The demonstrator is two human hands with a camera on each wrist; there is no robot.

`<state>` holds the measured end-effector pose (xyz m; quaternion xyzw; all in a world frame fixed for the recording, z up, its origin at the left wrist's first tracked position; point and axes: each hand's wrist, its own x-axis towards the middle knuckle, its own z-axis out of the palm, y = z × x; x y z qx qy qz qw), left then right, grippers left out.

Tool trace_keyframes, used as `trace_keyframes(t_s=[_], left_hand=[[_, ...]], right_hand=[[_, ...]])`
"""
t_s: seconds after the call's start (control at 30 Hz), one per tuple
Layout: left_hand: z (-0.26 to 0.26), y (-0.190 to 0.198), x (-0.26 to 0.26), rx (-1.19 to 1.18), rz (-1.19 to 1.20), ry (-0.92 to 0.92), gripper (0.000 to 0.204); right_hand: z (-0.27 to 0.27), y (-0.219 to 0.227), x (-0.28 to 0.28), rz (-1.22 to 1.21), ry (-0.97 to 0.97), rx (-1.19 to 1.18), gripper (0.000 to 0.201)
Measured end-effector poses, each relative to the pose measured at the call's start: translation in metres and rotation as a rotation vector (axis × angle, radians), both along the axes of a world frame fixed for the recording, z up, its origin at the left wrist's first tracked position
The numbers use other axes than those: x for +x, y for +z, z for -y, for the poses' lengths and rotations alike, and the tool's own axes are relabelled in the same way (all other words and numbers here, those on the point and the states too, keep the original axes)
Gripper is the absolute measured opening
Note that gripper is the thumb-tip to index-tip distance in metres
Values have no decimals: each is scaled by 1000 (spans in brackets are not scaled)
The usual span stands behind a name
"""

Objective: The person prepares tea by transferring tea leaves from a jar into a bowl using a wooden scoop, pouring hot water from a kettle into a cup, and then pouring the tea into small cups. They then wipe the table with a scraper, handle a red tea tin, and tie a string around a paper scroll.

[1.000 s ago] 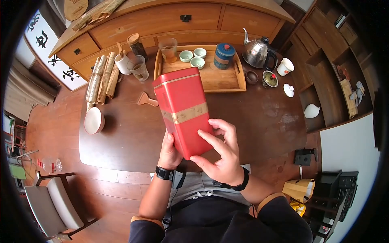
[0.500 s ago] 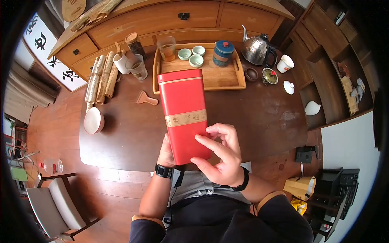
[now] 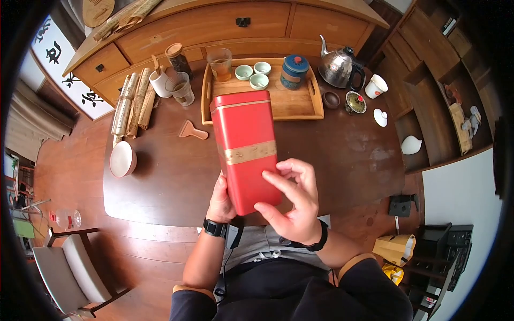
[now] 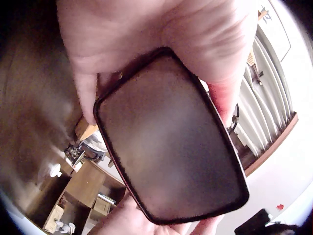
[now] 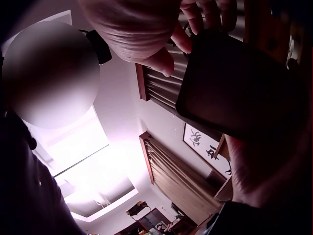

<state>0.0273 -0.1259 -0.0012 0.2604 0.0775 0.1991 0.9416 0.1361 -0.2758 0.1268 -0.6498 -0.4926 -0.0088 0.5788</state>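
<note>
A tall red tea tin with a tan patterned band is held up over the near side of the table, tilted slightly. My left hand grips its lower left side, thumb along the edge and the other fingers hidden behind it. In the left wrist view the tin's dark, rounded-corner base faces the camera, framed by the left palm. My right hand is at the tin's lower right with loosely bent fingers; its index fingertip rests on the red front and its thumb tip lies by the bottom corner.
Behind the tin, a wooden tray bears small green cups and a blue jar. A steel kettle and lidded bowl stand right. At left are a bowl, bamboo scrolls and a wooden scraper.
The tin swung more upright and turned its front toward the head camera, then turned back slightly, its top ending farther right. Both hands moved little and stayed at the tin.
</note>
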Motion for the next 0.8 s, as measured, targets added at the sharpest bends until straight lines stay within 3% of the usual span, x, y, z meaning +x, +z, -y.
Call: trace_keyframes(t_s=[0.03, 0.07, 0.13, 0.2, 0.27, 0.37, 0.47, 0.57, 0.7, 0.8], left_hand=[[0, -5, -1, -3, -60, 54, 93], [6, 24, 5, 90, -89, 155, 91], [7, 38, 13, 195, -138, 319, 71], [10, 50, 19, 311, -267, 452, 60], [9, 61, 21, 369, -329, 483, 62], [7, 61, 21, 378, -368, 478, 60], [1, 43, 19, 321, -350, 426, 55], [-6, 39, 14, 38, -187, 269, 54], [-6, 35, 11, -117, -51, 112, 61], [-5, 26, 11, -146, -79, 163, 58]], right_hand=[[0, -1, 5, -5, -20, -17, 54], [-2, -5, 12, -59, -20, -12, 55], [-5, -25, 30, -192, -5, -15, 56], [-14, -43, 47, -528, 119, 36, 55], [-21, -55, 59, -860, 257, 80, 54], [-24, -63, 63, -917, 279, 69, 54], [-25, -59, 57, -673, 211, 54, 57], [-24, -45, 47, -318, 123, 14, 51], [-26, -20, 31, -169, 162, 42, 43], [-26, -16, 25, -188, 186, 54, 43]])
